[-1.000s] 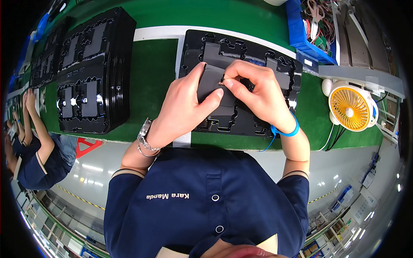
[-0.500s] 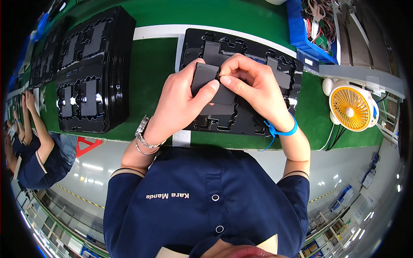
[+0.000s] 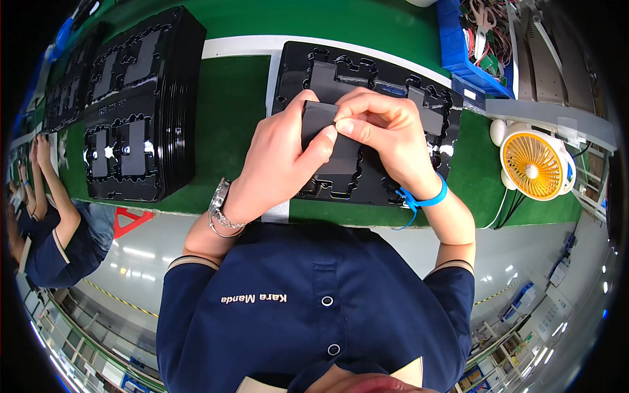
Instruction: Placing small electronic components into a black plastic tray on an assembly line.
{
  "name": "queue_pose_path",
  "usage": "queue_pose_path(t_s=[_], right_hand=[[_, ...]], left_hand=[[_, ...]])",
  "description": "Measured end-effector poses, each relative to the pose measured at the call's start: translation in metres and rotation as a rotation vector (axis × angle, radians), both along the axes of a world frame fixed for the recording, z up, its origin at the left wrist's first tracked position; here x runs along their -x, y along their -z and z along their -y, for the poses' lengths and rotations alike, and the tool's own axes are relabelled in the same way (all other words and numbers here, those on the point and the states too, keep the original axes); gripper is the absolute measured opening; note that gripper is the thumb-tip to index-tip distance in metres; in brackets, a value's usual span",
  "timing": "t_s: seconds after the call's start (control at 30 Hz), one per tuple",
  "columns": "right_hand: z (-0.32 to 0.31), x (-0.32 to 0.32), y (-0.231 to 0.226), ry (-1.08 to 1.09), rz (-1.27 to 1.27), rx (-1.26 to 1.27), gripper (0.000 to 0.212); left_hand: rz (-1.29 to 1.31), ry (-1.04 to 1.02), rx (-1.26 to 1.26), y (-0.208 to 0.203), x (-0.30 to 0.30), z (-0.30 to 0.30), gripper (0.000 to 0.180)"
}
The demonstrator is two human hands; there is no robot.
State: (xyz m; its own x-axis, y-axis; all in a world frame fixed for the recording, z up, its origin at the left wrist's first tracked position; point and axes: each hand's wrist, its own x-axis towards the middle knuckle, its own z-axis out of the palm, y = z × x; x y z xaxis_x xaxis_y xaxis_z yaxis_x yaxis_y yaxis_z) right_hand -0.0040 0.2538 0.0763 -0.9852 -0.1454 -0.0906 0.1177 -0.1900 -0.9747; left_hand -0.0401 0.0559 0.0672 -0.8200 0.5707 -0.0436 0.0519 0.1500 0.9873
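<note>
A flat dark grey rectangular piece (image 3: 319,118) is held up in front of me, above a black moulded plastic tray (image 3: 298,72). My left hand (image 3: 278,154) grips it, fingers behind and thumb along its right side. At the piece's right edge, my right hand (image 3: 383,128) pinches with thumb and forefinger; whatever lies between those fingertips is too small to make out. The tray beneath has shaped recesses with grey flat pieces in them, one showing at the right (image 3: 429,121). My hands hide the tray's middle.
Tall stacks of similar black trays (image 3: 141,111) stand on the green table at the left. To the right are a white fan with an orange grille (image 3: 532,167) and a blue bin (image 3: 452,46) holding wires and scissors. Another person's arm (image 3: 59,180) shows at far left.
The grey piece and my left hand have shifted slightly to the right. My right fingertips stay pinched at the piece's edge, with the wrist turned a little.
</note>
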Motion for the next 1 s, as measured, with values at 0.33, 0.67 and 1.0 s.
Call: queue_pose_path(t_s=[0.33, 0.67, 1.0], right_hand=[[-0.011, 0.004, -0.015, -0.090, 0.137, -0.020, 0.018], [-0.046, -0.063, -0.043, 0.062, -0.057, -0.685, 0.011], [-0.087, -0.136, 0.006, 0.457, 0.018, -0.802, 0.017]], left_hand=[[0.397, 0.067, -0.212, -0.006, -0.001, 0.007, 0.024], [-0.355, 0.006, 0.133, -0.005, -0.024, 0.005, 0.028], [-0.702, -0.057, 0.531, 0.012, -0.034, 0.015, 0.037]])
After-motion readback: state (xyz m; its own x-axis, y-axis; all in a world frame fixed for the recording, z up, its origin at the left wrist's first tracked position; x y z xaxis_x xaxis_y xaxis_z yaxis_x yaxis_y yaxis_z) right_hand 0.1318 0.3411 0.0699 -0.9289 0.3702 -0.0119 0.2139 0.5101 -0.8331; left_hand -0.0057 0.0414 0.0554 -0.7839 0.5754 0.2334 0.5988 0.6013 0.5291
